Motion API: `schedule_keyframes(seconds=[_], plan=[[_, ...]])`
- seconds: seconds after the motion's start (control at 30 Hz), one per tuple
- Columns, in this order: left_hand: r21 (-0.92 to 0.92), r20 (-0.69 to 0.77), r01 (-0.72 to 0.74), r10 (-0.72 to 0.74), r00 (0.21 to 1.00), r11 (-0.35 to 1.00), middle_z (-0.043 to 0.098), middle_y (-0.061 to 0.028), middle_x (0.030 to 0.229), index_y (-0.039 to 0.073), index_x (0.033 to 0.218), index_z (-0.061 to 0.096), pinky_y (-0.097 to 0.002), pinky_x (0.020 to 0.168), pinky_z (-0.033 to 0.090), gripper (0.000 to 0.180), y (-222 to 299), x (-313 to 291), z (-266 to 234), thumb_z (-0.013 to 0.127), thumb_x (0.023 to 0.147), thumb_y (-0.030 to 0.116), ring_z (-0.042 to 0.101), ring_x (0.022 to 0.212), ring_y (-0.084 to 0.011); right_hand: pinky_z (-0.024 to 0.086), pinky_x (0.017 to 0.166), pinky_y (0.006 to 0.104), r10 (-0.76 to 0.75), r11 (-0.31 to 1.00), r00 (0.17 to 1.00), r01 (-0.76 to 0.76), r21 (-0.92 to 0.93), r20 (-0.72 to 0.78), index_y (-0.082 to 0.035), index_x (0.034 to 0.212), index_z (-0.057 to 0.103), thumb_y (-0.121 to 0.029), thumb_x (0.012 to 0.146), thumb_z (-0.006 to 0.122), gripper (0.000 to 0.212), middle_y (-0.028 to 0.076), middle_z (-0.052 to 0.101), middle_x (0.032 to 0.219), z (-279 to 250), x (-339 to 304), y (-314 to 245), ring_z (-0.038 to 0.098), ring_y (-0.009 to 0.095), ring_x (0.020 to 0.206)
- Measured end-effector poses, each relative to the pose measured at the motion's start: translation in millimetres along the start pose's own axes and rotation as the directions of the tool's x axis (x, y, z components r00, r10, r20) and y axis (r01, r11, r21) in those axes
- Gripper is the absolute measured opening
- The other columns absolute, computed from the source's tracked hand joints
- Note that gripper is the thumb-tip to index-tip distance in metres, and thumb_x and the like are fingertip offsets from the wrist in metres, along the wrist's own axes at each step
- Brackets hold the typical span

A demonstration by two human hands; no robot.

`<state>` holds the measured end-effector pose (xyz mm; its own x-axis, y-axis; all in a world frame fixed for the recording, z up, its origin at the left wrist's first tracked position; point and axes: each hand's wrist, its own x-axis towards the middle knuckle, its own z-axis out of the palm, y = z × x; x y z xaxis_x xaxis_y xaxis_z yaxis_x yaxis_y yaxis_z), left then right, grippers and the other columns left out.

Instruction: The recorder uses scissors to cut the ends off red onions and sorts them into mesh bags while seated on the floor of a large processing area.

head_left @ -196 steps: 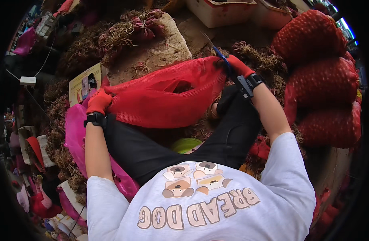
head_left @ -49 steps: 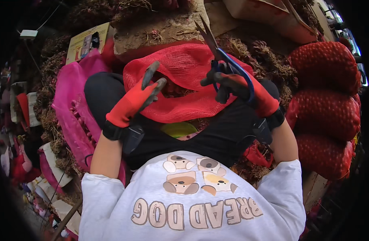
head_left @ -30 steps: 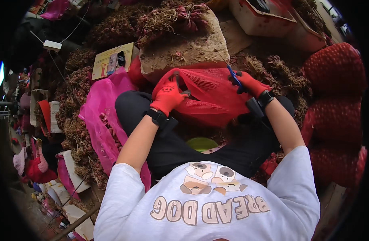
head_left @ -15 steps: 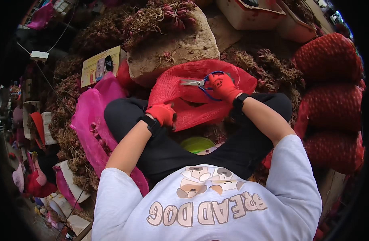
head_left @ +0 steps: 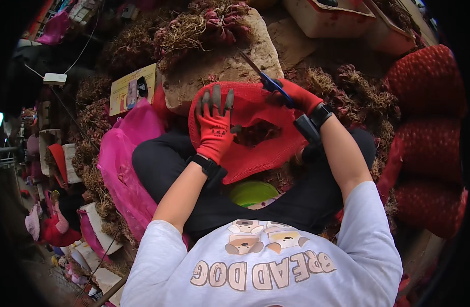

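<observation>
A red mesh sack [head_left: 255, 153] lies across my lap with its mouth gaping, dark shallots visible inside. My left hand [head_left: 214, 125], in a red glove with grey fingertips, rests flat on the sack's left rim with its fingers spread. My right hand [head_left: 296, 97], also in a red glove, holds blue-handled scissors [head_left: 263, 77] at the sack's upper right rim, blades pointing up-left over a stone block [head_left: 224, 61]. A bunch of red shallots with dry roots [head_left: 204, 23] lies on top of the block.
Filled red mesh sacks [head_left: 424, 128] stack up at the right. A pink plastic bag [head_left: 125, 163] lies left of my legs. Heaps of dried shallot stalks [head_left: 347, 82] surround me. A white crate [head_left: 329, 15] stands beyond the block, a green bowl [head_left: 253, 193] under my lap.
My left hand has risen from the sack's lower edge to lie flat with spread fingers on its rim. My right hand with the scissors has shifted to the upper right; the sack's mouth gapes.
</observation>
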<state>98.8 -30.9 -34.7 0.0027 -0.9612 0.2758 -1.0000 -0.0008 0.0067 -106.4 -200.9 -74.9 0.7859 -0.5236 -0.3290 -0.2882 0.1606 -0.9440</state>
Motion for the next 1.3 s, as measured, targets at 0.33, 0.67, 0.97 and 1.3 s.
schedule_keyframes(seconds=[0.33,0.67,0.97,1.3], plan=[[-0.733,0.536,0.444,0.035,0.844,0.516,0.063,-0.0140,0.099,0.004,0.086,0.063,-0.0346,0.077,0.047,0.016,-66,-11,72,0.052,0.081,0.014,0.060,0.088,-0.0322,0.048,0.065,0.0348,-0.297,0.704,0.724,-0.274,-0.655,-0.623,-0.006,0.104,0.053,-0.026,0.074,0.068,0.039,0.012,0.064,0.087,15,-23,8,0.063,0.029,0.077],[-0.726,0.076,-0.246,0.430,0.900,0.643,0.063,-0.0138,0.087,0.005,0.101,0.060,-0.0345,0.069,0.048,0.020,-144,-11,45,0.054,0.083,0.011,0.062,0.081,-0.0307,0.047,0.077,0.0419,-0.404,0.410,0.874,-0.092,-0.908,-0.271,-0.011,0.108,0.052,-0.044,0.076,0.064,0.048,0.013,0.064,0.096,93,-33,25,0.061,0.034,0.089],[-0.950,0.310,0.284,-0.281,0.908,-0.132,0.058,-0.0197,0.112,-0.003,0.117,0.052,-0.0336,0.086,0.044,0.041,-135,-193,-224,0.042,0.095,0.031,0.059,0.091,-0.0218,0.047,0.079,0.0420,-0.150,0.619,0.853,-0.313,-0.720,-0.500,-0.009,0.108,0.053,-0.037,0.078,0.059,0.042,0.016,0.064,0.099,38,-21,46,0.061,0.034,0.093],[-0.183,0.978,0.357,-0.131,0.165,-0.916,0.059,-0.0190,0.110,-0.001,0.120,0.052,-0.0374,0.090,0.042,0.039,-46,-543,-157,0.054,0.087,0.021,0.056,0.099,-0.0269,0.036,0.047,0.0184,-0.394,0.909,0.347,0.012,-0.416,-0.851,-0.005,0.104,0.058,-0.014,0.088,0.054,0.019,0.004,0.066,0.089,-78,-225,-53,0.048,0.002,0.057]])
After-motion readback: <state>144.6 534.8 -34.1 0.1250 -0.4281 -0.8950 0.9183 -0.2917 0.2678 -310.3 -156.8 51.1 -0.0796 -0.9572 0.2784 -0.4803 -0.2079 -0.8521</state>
